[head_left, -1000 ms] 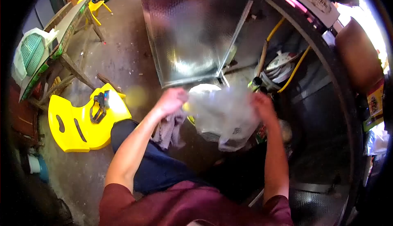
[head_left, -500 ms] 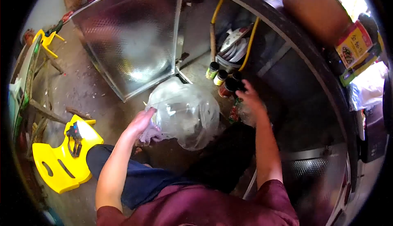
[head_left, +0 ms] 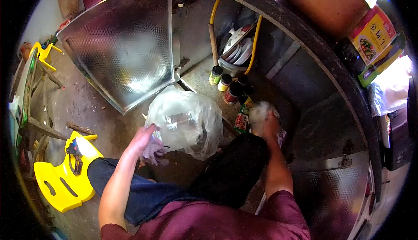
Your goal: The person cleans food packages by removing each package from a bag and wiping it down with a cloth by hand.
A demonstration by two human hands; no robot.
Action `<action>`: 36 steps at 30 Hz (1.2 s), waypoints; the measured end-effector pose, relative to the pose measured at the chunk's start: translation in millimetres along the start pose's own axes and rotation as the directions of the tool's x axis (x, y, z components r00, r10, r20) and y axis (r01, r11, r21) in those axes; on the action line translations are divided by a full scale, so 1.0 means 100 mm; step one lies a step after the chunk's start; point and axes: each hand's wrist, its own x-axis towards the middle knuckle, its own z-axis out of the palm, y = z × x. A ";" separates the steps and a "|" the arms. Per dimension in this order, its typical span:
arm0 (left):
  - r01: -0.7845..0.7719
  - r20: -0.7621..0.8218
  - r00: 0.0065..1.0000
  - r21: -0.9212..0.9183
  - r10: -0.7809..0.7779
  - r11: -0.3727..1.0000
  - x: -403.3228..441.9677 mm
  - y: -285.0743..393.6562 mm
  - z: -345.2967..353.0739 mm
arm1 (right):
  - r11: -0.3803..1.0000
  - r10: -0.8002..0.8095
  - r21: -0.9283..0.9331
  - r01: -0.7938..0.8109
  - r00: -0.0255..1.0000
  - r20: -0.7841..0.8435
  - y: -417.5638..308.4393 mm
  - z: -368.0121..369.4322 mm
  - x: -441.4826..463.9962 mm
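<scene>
My left hand [head_left: 144, 138] is closed around a crumpled greyish-purple cloth [head_left: 153, 151], beside a large clear plastic bag [head_left: 185, 124] on the floor. The bag looks puffed out, and pale contents show faintly through it. Inside the low cabinet, the fingers of my right hand [head_left: 271, 126] are on a small clear plastic bag [head_left: 260, 111], partly covering it; its contents are hard to make out. Just left of that bag stands a green and red packet [head_left: 244, 114]. A dark red-brown jar [head_left: 233, 93] is behind the packet.
Small bottles, one with a green label [head_left: 215, 75] and one with a yellow label [head_left: 224, 82], stand near a tub of dishes [head_left: 235, 68]. A metal door [head_left: 126, 48] hangs open on the left. A yellow stool [head_left: 65, 185] sits by my left knee.
My right hand has come down from above the jars onto the small plastic bag. My left hand still has the cloth. The view has shifted slightly.
</scene>
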 end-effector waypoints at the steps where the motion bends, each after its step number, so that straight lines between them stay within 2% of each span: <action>1: -0.003 0.001 1.000 0.010 0.003 1.000 -0.01 0.01 0.01 | 0.997 0.018 0.082 -0.005 0.988 -0.153 0.07 -0.02 0.07; 2: -0.006 -0.007 1.000 0.006 0.006 1.000 0.02 -0.01 -0.01 | 0.987 0.046 0.162 0.004 0.953 -0.301 0.14 -0.05 0.14; 5: -0.007 -0.026 1.000 -0.007 0.007 1.000 0.11 -0.08 -0.08 | 0.866 0.037 0.453 0.210 0.878 -0.477 0.14 -0.37 0.27; 7: 0.014 -0.045 0.999 -0.001 -0.014 1.000 0.10 -0.02 -0.13 | 0.786 -0.095 0.452 0.422 0.804 -0.587 0.09 -0.50 0.30; 9: -0.025 -0.020 0.999 -0.024 0.025 0.999 0.20 -0.12 -0.24 | 0.614 -0.101 0.663 0.428 0.876 -0.472 0.25 -0.50 0.50; 12: -0.056 -0.011 0.998 -0.020 0.056 0.998 0.22 -0.12 -0.34 | 0.566 0.030 0.803 0.187 0.968 -0.248 -0.53 -1.15 -0.06; 15: -0.033 -0.006 0.999 -0.073 0.033 0.997 0.19 -0.03 -0.32 | 0.296 -0.068 0.939 0.175 0.984 -0.163 -0.95 -1.39 -0.26; 16: -0.013 0.000 1.000 -0.065 0.013 0.998 0.13 0.06 -0.30 | 0.320 -0.146 0.934 0.158 0.982 -0.116 -1.07 -1.46 -0.30; 19: 0.025 0.012 1.000 -0.042 -0.025 0.999 0.14 0.12 -0.26 | 0.205 -0.262 0.978 0.030 0.965 0.025 -1.53 -1.26 -0.25; 21: 0.035 0.027 0.999 -0.038 -0.034 0.999 0.18 0.07 -0.29 | 0.259 -0.376 0.966 0.000 0.921 0.101 -2.07 -1.14 -0.50; 23: 0.032 0.055 0.998 -0.048 -0.030 0.998 0.25 -0.02 -0.32 | 0.396 -0.390 0.918 -0.024 0.901 0.191 -2.43 -0.62 -0.60; 25: -0.063 -0.027 0.998 -0.031 0.062 0.998 0.15 0.06 -0.28 | 0.390 -0.429 0.917 0.079 0.897 0.105 -2.71 0.07 -0.96; 26: -0.111 -0.063 0.992 -0.022 0.110 0.994 0.11 0.07 -0.25 | 0.502 -0.586 0.842 0.197 0.794 0.163 -2.73 0.27 -1.07; 27: -0.124 -0.077 0.989 -0.010 0.123 0.992 0.14 0.03 -0.25 | 0.550 -0.725 0.753 0.360 0.653 0.217 -2.75 0.47 -1.17; 28: -0.138 -0.096 0.986 0.001 0.137 0.990 0.19 -0.03 -0.30 | 0.521 -0.830 0.677 0.520 0.492 0.261 -2.77 0.67 -1.28; 29: -0.147 -0.118 0.982 0.011 0.147 0.989 0.23 -0.10 -0.34 | 0.596 -0.802 0.537 0.597 0.403 0.442 -2.85 0.51 -1.38; 30: -0.205 -0.165 0.962 0.103 0.220 0.973 0.24 -0.13 -0.34 | 0.561 -0.828 0.584 0.587 0.386 0.407 -2.82 0.53 -1.33; 31: -0.153 -0.152 0.974 0.103 0.167 0.983 0.25 -0.14 -0.36 | 0.522 -0.853 0.630 0.575 0.367 0.372 -2.79 0.53 -1.26; 33: -0.049 -0.125 0.990 0.104 0.062 0.993 0.24 -0.12 -0.39 | 0.602 -0.751 0.759 0.248 0.499 0.433 -2.66 0.32 -0.96; 35: -0.048 -0.093 0.994 0.074 0.055 0.996 0.20 -0.09 -0.38 | 0.711 -0.525 0.656 0.251 0.811 0.259 -2.35 0.47 -0.40; 36: -0.049 -0.080 0.995 0.058 0.054 0.997 0.20 -0.09 -0.36 | 0.699 -0.360 0.683 0.210 0.929 0.083 -2.10 0.61 -0.11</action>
